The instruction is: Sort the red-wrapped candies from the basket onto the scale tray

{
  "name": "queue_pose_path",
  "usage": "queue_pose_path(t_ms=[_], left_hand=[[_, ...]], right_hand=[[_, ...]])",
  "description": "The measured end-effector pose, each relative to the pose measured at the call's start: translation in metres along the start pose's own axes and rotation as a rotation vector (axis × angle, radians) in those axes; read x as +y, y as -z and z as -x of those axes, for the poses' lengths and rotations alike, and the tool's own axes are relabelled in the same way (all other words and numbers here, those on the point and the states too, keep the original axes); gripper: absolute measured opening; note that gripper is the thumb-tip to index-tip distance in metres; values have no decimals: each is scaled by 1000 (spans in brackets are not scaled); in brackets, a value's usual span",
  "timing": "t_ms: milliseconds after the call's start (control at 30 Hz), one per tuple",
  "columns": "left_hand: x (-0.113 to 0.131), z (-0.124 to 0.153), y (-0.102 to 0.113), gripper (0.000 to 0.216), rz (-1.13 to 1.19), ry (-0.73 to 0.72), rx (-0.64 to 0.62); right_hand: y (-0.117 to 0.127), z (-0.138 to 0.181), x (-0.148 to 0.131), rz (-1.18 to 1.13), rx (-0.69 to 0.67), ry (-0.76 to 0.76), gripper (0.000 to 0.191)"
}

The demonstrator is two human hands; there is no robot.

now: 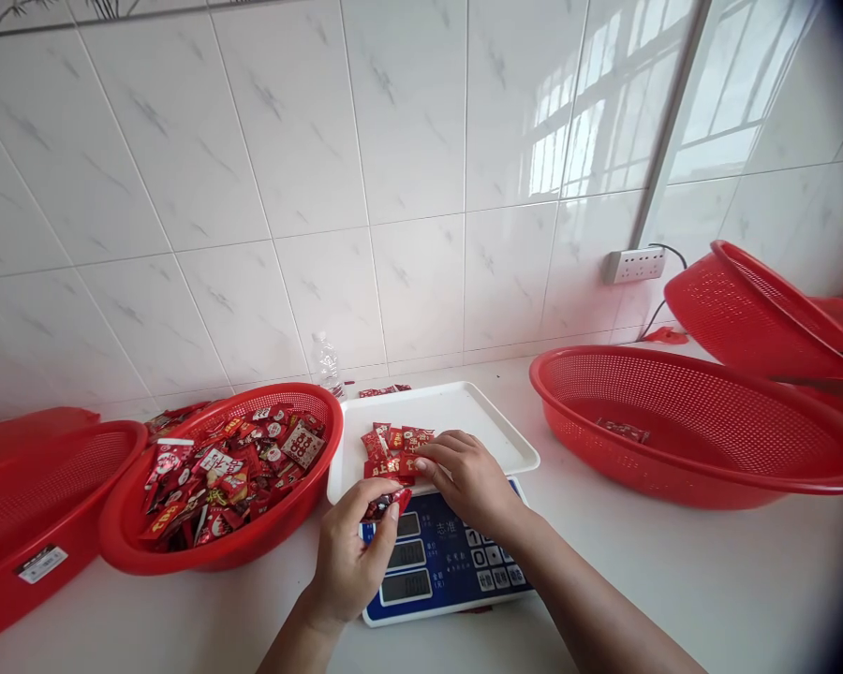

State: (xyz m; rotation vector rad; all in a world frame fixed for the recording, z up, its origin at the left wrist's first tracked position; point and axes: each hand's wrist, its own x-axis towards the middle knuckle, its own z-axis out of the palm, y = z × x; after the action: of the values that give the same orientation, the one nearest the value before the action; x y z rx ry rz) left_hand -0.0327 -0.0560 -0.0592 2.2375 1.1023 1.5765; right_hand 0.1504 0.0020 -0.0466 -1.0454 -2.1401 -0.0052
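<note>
Nearest: blue-panelled white plastic scale point(453, 585). Left hand point(353, 550) has thumb and fingers pinched on at least one shiny dark-red packet point(377, 506), over the panel's far-left corner. Right hand point(472, 476), fingers curled, is at the small red printed packets point(393, 449) by the white rectangular plastic tray point(456, 412)'s near edge; can't tell if gripping. Step looks like handling packets onto the tray; next move calls for clearing that near edge before letting go.

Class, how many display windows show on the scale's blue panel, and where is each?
3, stacked on the left side of the blue panel: top display, partly covered by the left hand; middle display beneath it; bottom display lowest. That hand could hide more.
</note>
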Motion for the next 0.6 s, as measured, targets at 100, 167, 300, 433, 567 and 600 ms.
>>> queue_pose_path(t_ms=[100, 167, 300, 433, 567, 600], left_hand=[[0, 0, 0, 21, -9, -7, 1], [0, -1, -1, 21, -16, -12, -1], [1, -3, -2, 21, -24, -38, -12], [0, -3, -2, 23, -30, -47, -8], [-3, 0, -2, 24, -20, -27, -13], [-4, 0, -2, 25, -9, -19, -11]], right_hand=[[0, 0, 0, 14, -16, -22, 18], [-1, 0, 0, 20, -27, -28, 15], [-2, 1, 0, 36, -54, -83, 11], [-5, 1, 3, 69, 3, -142, 9], [-7, 0, 4, 71, 55, -150, 11], [-6, 1, 3, 57, 69, -141, 13]])
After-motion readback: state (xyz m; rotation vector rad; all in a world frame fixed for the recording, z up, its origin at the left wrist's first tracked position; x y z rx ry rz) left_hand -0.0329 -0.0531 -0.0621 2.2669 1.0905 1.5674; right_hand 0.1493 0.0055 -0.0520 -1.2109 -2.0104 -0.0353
